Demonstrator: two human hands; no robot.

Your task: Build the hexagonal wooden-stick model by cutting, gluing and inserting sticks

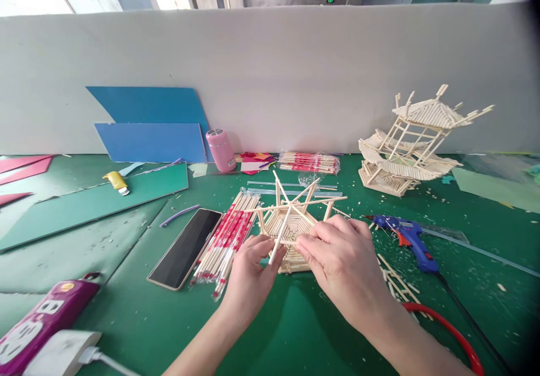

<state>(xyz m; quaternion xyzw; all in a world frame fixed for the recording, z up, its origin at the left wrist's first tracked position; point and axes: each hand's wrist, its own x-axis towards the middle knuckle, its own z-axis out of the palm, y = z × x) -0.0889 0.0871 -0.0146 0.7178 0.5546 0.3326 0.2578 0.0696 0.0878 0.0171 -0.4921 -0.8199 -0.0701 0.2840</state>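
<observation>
1. Head view, far to the left of your fingers: a purple power strip (40,322) with a white plug lies at the near edge of the green worktop (126,308), and blue sheets (152,139) lean against the back wall.
2. Nearer, just left of your left hand (247,277), a dark phone (185,247) lies flat beside a wrapped bundle of sticks (228,235). That stock looks largely unused, so I judge plenty of material is left.
3. Your left-hand fingers (264,246) are curled, pinching the lower end of one loose stick (280,238) that slants up across the piece.
4. Between both hands sits the stick frame (289,224), a flat hexagon of laid sticks with bare spokes jutting out and up. It rests on the worktop, touching both hands.
5. Your right hand (341,266) lies over the frame's right near edge, fingers (312,241) pressed together on it, steadying it.
6. Progress, as I judge it: the base layer is built and spokes are placed, but no walls or roof rise from it, so you are early to midway.
7. Right of your fingers, a blue glue gun (407,238) lies on its side, with loose sticks near it.
8. Well beyond, to the right rear, a finished stick pavilion (415,142) stands with tiered roofs.
</observation>
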